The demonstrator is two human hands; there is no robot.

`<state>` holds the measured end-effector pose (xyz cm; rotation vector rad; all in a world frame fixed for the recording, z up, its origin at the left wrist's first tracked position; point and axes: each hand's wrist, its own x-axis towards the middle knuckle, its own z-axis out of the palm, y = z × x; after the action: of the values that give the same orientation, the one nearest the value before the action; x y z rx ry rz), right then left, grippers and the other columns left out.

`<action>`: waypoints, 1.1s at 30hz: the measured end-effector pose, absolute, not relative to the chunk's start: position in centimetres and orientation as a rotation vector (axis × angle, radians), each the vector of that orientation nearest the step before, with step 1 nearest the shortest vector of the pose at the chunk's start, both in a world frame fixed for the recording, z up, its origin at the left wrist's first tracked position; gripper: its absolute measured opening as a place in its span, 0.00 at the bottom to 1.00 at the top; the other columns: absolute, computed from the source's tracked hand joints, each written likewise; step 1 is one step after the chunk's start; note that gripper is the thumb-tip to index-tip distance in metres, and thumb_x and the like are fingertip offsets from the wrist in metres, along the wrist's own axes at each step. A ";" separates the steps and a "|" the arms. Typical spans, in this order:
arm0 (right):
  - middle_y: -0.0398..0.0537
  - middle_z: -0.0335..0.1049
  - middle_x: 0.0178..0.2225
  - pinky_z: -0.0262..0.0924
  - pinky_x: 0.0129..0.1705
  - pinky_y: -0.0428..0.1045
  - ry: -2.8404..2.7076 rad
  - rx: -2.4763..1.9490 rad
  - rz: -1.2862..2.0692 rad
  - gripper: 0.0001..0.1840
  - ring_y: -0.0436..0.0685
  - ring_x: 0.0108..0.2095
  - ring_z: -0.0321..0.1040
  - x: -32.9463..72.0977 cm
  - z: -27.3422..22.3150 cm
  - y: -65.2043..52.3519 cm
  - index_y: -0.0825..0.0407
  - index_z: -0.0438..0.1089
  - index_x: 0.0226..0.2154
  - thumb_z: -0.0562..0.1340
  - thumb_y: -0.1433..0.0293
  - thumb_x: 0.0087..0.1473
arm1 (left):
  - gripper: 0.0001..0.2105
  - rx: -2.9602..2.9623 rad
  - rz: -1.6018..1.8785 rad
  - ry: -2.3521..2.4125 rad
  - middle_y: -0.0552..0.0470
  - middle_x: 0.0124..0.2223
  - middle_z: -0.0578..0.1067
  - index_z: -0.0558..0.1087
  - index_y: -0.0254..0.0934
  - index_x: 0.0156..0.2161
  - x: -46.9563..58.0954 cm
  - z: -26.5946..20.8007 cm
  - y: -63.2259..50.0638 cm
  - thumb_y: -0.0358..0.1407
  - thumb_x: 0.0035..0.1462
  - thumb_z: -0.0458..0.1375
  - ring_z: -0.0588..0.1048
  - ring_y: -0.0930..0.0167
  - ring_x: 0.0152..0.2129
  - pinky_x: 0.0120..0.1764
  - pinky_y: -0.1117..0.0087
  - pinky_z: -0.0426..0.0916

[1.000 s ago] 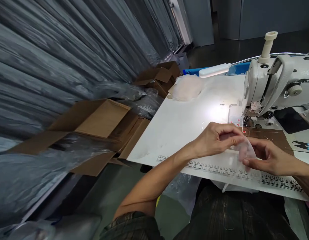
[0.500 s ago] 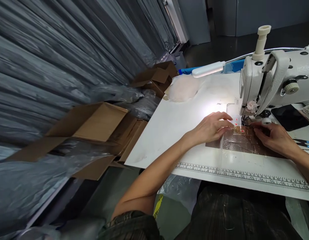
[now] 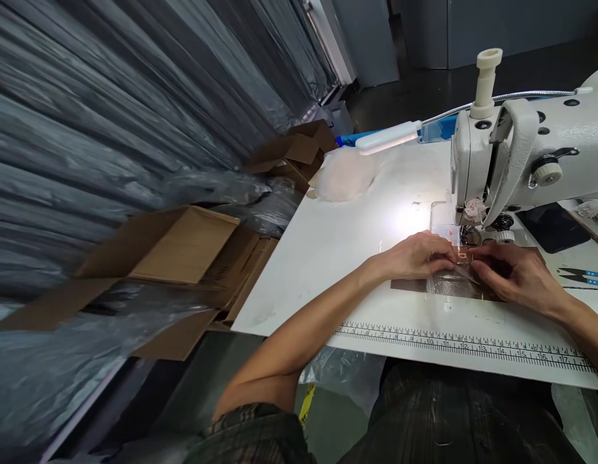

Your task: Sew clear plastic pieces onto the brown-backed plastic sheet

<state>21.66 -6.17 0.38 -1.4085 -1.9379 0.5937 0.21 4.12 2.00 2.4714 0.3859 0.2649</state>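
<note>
In the head view, my left hand (image 3: pixel 421 255) rests by the needle area of a white sewing machine (image 3: pixel 477 154), its thumb and fingers closed on the edge of a sheer, clear piece (image 3: pixel 451 282). My right hand (image 3: pixel 521 274) is on the other side of that piece, thumb and forefinger pinching its right edge. A small red mark (image 3: pixel 462 256) shows between the fingertips. Beneath lies a flat brown sheet (image 3: pixel 408 284), partly covered by both hands. The presser foot (image 3: pixel 468 236) stands just behind the fingers.
A printed ruler (image 3: pixel 453 342) runs along the table's front edge. Blue-handled thread snips (image 3: pixel 586 277) and a dark flat device (image 3: pixel 553 227) lie at right. Pale sheer pieces (image 3: pixel 345 174) are piled at back left under a lamp (image 3: pixel 388 137). Open cardboard boxes (image 3: pixel 183 248) stand left of the table.
My hands have come closer together, the right one moving left and toward me. The sheer piece is now bunched between the fingertips. The whole view has shifted slightly.
</note>
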 end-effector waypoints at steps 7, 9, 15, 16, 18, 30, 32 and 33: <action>0.50 0.77 0.35 0.66 0.37 0.53 -1.930 -1.376 0.761 0.14 0.57 0.34 0.73 20.1 1.0 -6.7 0.49 0.73 0.37 0.56 0.60 0.60 | 0.05 2.328 0.257 0.511 0.53 0.36 0.80 0.73 0.36 0.41 0.2 2.3 3.3 0.31 0.59 0.61 0.77 0.74 0.31 0.33 0.74 0.69; 0.49 0.77 0.33 0.65 0.35 0.52 -1.894 -1.397 0.848 0.15 0.56 0.31 0.72 20.0 1.2 -6.7 0.50 0.73 0.37 0.56 0.58 0.60 | 0.07 2.242 0.287 0.532 0.52 0.36 0.80 0.71 0.35 0.42 0.1 2.2 3.2 0.32 0.59 0.62 0.78 0.74 0.32 0.33 0.74 0.70; 0.47 0.76 0.29 0.60 0.29 0.50 -1.873 -1.433 0.925 0.16 0.53 0.25 0.67 19.8 1.5 -6.8 0.51 0.74 0.36 0.56 0.58 0.58 | 0.10 2.092 0.312 0.528 0.51 0.37 0.80 0.71 0.35 0.45 -0.1 2.3 2.8 0.31 0.58 0.62 0.79 0.74 0.34 0.36 0.74 0.71; 0.46 0.74 0.26 0.58 0.27 0.49 -1.875 -1.439 0.930 0.16 0.52 0.23 0.65 19.8 1.5 -6.9 0.51 0.73 0.35 0.55 0.58 0.58 | 0.11 2.088 0.313 0.532 0.51 0.37 0.80 0.71 0.35 0.45 -0.2 2.3 2.8 0.31 0.57 0.63 0.79 0.74 0.35 0.36 0.74 0.71; 0.44 0.70 0.23 0.55 0.24 0.48 -1.855 -1.455 0.968 0.16 0.51 0.21 0.61 19.9 1.5 -7.0 0.51 0.72 0.32 0.55 0.58 0.58 | 0.10 2.086 0.311 0.559 0.51 0.38 0.80 0.74 0.35 0.43 -0.6 2.5 2.8 0.33 0.56 0.64 0.79 0.73 0.35 0.37 0.74 0.71; 0.47 0.71 0.21 0.48 0.22 0.49 -1.966 -1.930 0.587 0.10 0.55 0.20 0.65 17.7 1.3 -6.1 0.49 0.67 0.27 0.55 0.65 0.57 | 0.08 2.522 0.110 0.722 0.51 0.32 0.76 0.77 0.34 0.37 0.8 3.6 7.0 0.35 0.62 0.57 0.73 0.73 0.27 0.31 0.73 0.64; 0.51 0.74 0.25 0.45 0.21 0.48 -1.992 -1.995 0.311 0.12 0.57 0.21 0.67 17.4 0.7 -6.4 0.51 0.71 0.36 0.54 0.65 0.59 | 0.08 2.746 0.066 0.745 0.47 0.40 0.76 0.77 0.35 0.40 2.2 3.1 8.7 0.37 0.61 0.59 0.75 0.69 0.32 0.32 0.71 0.65; 0.53 0.75 0.29 0.46 0.20 0.48 -1.995 -1.986 0.224 0.14 0.57 0.23 0.68 17.4 0.4 -6.6 0.51 0.72 0.41 0.53 0.64 0.60 | 0.10 2.826 0.093 0.721 0.45 0.44 0.75 0.77 0.36 0.42 2.6 2.8 9.3 0.39 0.59 0.61 0.75 0.67 0.35 0.34 0.70 0.67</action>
<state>17.41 -6.56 0.40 -1.9864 -1.9949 0.2243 2.63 9.33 2.84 2.8257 0.7215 0.0935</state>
